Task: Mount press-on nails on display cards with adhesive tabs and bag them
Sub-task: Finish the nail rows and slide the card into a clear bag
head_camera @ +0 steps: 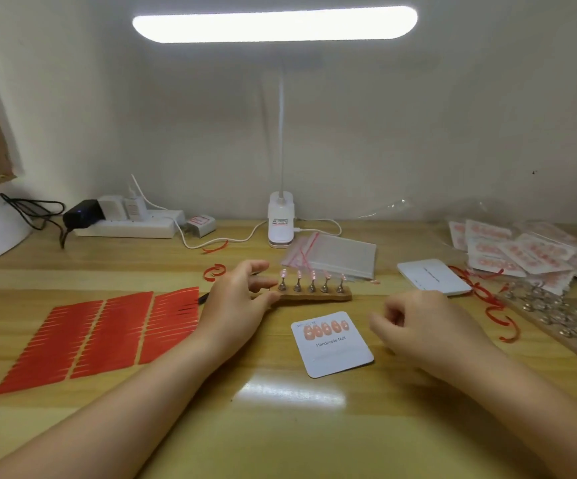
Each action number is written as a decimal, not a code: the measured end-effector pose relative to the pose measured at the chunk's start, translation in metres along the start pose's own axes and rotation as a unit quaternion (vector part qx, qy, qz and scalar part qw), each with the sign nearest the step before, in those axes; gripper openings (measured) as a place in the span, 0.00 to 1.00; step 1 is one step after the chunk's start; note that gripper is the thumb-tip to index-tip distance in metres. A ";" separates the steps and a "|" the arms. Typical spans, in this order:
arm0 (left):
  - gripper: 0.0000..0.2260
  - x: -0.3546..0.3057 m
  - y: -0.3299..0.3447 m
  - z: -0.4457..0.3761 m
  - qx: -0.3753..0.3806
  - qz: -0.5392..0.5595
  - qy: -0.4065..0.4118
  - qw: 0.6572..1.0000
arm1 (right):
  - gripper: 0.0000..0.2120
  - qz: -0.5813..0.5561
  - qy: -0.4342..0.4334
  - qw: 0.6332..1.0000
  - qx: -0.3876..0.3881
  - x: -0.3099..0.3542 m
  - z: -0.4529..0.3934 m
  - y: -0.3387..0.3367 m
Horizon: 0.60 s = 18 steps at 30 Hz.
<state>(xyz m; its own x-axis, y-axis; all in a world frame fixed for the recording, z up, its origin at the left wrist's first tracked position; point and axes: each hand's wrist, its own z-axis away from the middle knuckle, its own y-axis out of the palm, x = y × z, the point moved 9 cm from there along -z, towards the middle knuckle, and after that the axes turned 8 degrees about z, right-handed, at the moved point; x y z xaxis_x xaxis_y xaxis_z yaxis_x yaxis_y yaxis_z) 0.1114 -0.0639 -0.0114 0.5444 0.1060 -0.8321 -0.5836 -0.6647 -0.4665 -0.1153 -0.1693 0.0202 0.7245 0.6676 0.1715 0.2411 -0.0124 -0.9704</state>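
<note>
Wooden nail stand (314, 294) lying left-right, seemingly.

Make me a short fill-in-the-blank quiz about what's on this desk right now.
1. The wooden stand carries ___ nails on metal holders.
2. The display card reads "___ Nail".
3. The adhesive tab sheets are coloured ___.
4. The ___ hand touches the stand; the other hand hovers, fingers curled.

Missing words: five; Handmade; red; left

small print on display card (332, 344): too tiny to read
bagged cards (522, 252): pile runs off the right edge
right hand (425, 326): fingertips curled under, can't see 'em
</note>
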 end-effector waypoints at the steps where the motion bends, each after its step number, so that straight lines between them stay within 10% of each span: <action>1: 0.22 0.000 0.000 0.000 0.001 -0.003 0.002 1.000 | 0.13 -0.021 0.011 1.000 -0.008 -0.004 -0.004 -0.002; 5: 0.23 0.000 0.002 0.000 -0.002 -0.014 0.008 1.000 | 0.08 -0.069 0.023 0.997 0.002 -0.010 -0.019 0.004; 12: 0.24 -0.002 0.001 0.001 -0.004 -0.004 0.018 1.000 | 0.31 -0.084 0.022 0.996 -0.002 0.002 -0.042 0.020; 18: 0.25 -0.018 0.007 0.007 0.015 -0.002 0.052 0.999 | 0.15 -0.165 -0.069 0.963 -0.200 0.026 -0.021 -0.006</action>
<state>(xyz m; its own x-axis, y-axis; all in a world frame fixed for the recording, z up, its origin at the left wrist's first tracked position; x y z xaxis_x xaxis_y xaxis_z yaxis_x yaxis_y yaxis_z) 0.0936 -0.0651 -0.0014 0.6053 0.0298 -0.7954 -0.5983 -0.6420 -0.4794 -0.0843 -0.1676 0.0340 0.4804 0.7761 0.4086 0.6928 -0.0501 -0.7194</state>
